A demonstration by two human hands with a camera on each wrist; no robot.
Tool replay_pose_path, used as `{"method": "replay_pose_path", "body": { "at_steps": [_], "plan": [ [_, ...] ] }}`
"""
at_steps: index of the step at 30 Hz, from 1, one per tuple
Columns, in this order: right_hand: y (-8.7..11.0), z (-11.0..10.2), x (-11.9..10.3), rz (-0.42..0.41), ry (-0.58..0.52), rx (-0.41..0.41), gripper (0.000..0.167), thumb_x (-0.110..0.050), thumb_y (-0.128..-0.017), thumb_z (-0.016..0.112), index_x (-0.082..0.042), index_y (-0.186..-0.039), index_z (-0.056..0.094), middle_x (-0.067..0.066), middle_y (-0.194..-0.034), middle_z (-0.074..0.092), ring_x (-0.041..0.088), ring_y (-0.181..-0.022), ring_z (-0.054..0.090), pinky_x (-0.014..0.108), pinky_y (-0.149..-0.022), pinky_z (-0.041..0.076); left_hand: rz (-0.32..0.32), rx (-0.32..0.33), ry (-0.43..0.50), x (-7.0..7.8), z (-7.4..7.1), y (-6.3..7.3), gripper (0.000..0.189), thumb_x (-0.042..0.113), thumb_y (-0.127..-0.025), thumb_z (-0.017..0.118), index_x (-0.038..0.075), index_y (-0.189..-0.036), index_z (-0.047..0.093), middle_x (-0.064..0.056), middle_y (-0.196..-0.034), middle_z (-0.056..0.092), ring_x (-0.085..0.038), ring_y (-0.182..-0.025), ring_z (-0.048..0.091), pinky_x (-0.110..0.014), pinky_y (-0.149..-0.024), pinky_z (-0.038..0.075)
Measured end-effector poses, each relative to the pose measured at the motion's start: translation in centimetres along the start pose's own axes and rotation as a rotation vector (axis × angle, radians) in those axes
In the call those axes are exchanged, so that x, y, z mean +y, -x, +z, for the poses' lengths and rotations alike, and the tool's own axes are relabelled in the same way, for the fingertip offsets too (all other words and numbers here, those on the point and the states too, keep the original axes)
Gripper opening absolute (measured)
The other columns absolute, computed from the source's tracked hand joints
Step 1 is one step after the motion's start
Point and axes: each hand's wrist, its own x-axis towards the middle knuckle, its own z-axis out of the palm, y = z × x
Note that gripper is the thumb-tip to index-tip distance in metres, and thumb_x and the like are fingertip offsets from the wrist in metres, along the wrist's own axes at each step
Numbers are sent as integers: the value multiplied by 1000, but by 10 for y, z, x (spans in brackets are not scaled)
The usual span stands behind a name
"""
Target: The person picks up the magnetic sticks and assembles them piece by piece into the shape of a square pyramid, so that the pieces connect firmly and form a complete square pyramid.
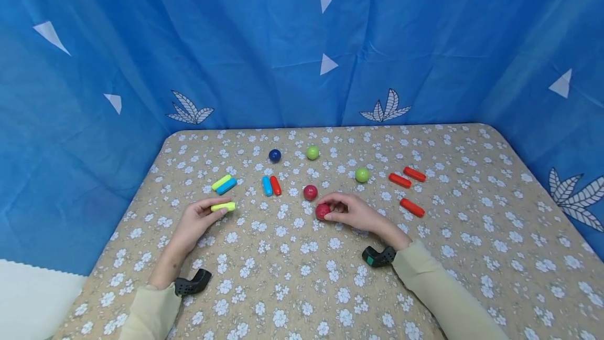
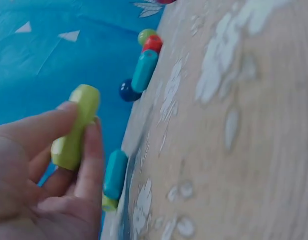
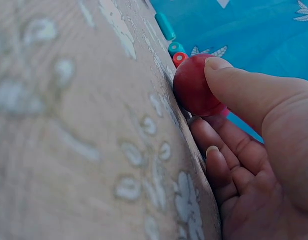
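My left hand point(image 1: 194, 224) pinches a short, faceted yellow stick point(image 2: 76, 127) between thumb and fingers. In the left wrist view the stick is held off the tablecloth. Just beyond that hand, another yellow stick point(image 1: 220, 182) and a blue stick point(image 1: 226, 186) lie side by side. My right hand point(image 1: 353, 211) grips a dark red ball point(image 3: 196, 86) with its thumb on one side and fingers curled at the other. The ball is at or very near the table surface; contact cannot be told. A second red ball point(image 1: 310, 192) sits just behind it.
A blue stick point(image 1: 267, 186) and a red stick point(image 1: 276, 186) lie together mid-table. Behind are a navy ball point(image 1: 274, 156) and two green balls point(image 1: 312, 152). Three red sticks point(image 1: 412, 207) lie at the right. Blue curtains point(image 1: 264, 46) surround the flowered tablecloth point(image 1: 292, 287).
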Motion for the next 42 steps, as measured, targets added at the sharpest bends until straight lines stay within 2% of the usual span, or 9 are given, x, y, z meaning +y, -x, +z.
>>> {"method": "replay_pose_path", "body": {
  "at_steps": [7, 12, 17, 21, 24, 28, 31, 37, 42],
  "plan": [
    [0, 3, 12, 1, 8, 4, 31, -5, -87, 67, 2, -116, 60, 10, -95, 61, 25, -81, 53, 31, -69, 45, -13, -55, 19, 24, 20, -8, 36, 5, -88, 66, -8, -120, 58, -19, -119, 57, -9, -99, 58, -23, -80, 49],
    [-6, 8, 37, 3, 10, 18, 32, -11, -87, 68, -4, -118, 61, 4, -96, 61, 21, -82, 53, 32, -69, 44, -13, -127, 26, 45, 42, -19, 35, 7, -88, 66, -5, -120, 59, -18, -118, 58, -17, -98, 59, -27, -80, 50],
    [-7, 9, 43, -2, -1, 18, 32, -17, -86, 70, -10, -116, 62, -2, -96, 60, 17, -82, 53, 30, -70, 45, 12, -218, 41, 56, 69, -29, 33, 12, -89, 65, 1, -120, 61, -13, -116, 59, -24, -98, 60, -35, -79, 50],
    [-7, 9, 43, -20, 2, 15, 33, -20, -87, 69, -11, -118, 62, -3, -98, 60, 16, -83, 54, 31, -71, 46, 20, -250, 26, 55, 88, -35, 30, 11, -90, 64, 0, -118, 63, -11, -112, 62, -26, -96, 60, -35, -77, 50],
    [-7, 8, 42, -32, 18, 11, 36, -21, -87, 68, -10, -121, 61, -3, -101, 60, 15, -84, 55, 31, -72, 46, 21, -275, 55, 51, 100, -38, 31, 8, -91, 62, -4, -120, 60, -12, -112, 62, -30, -96, 61, -37, -79, 50],
    [-7, 7, 42, -35, 24, 11, 37, -21, -88, 68, -10, -122, 61, -3, -102, 61, 15, -84, 55, 31, -72, 47, -4, -296, 62, 46, 114, -41, 30, 12, -92, 61, -4, -118, 61, -11, -104, 65, -31, -91, 62, -37, -77, 51],
    [-7, 6, 42, -23, 19, 12, 36, -21, -87, 69, -11, -121, 62, -3, -101, 61, 15, -84, 55, 31, -72, 47, -26, -296, 56, 43, 120, -42, 28, 15, -92, 63, -3, -113, 64, -8, -100, 65, -26, -87, 63, -33, -73, 51],
    [-7, 7, 39, 8, 19, 16, 36, -15, -86, 69, -7, -120, 61, 1, -101, 61, 19, -85, 55, 32, -72, 46, -43, -317, 113, 37, 128, -42, 26, 9, -87, 68, -3, -109, 65, -10, -106, 62, -21, -90, 63, -29, -73, 51],
    [-2, 4, 13, -5, 3, -3, 34, -5, -86, 67, 3, -118, 59, 9, -101, 61, 25, -86, 55, 32, -72, 46, -62, -313, 83, 36, 133, -42, 25, 10, -85, 70, -2, -107, 66, -8, -103, 62, -19, -88, 63, -27, -72, 51]
  ]
}}
